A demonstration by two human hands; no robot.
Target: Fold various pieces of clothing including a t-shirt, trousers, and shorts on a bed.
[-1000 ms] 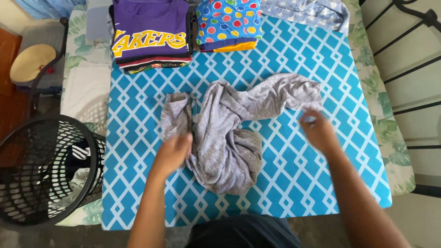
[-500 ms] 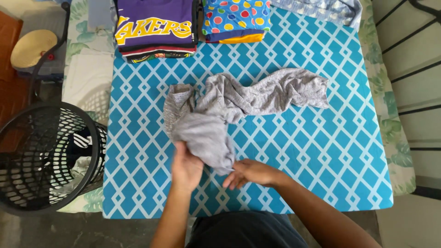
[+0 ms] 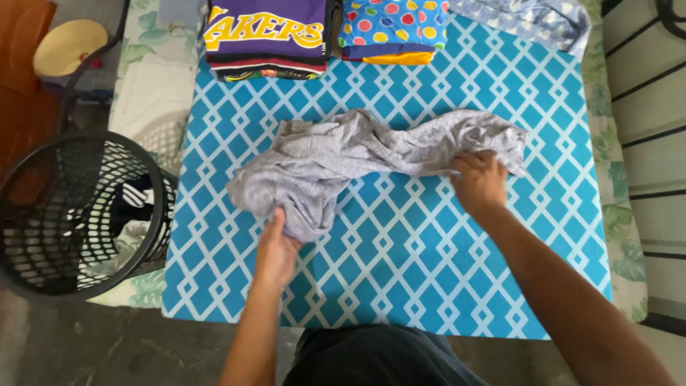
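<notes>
A crumpled heather-grey knit garment (image 3: 371, 154) is seen on a turquoise cloth with white diamond lattice pattern (image 3: 443, 243).

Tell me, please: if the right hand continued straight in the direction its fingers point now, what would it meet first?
The right hand points away from the person and already grips the grey garment. Straight beyond comes bare blue patterned cloth, then probably the folded polka-dot stack, though depth is unclear.

My bed's blue diamond-patterned cloth (image 3: 429, 264) carries the crumpled grey garment (image 3: 357, 154) at its middle. Beyond the garment lie a folded stack topped by a purple jersey (image 3: 266, 36), a polka-dot stack (image 3: 391, 30), and a pale blue patterned piece (image 3: 532, 20).
</notes>
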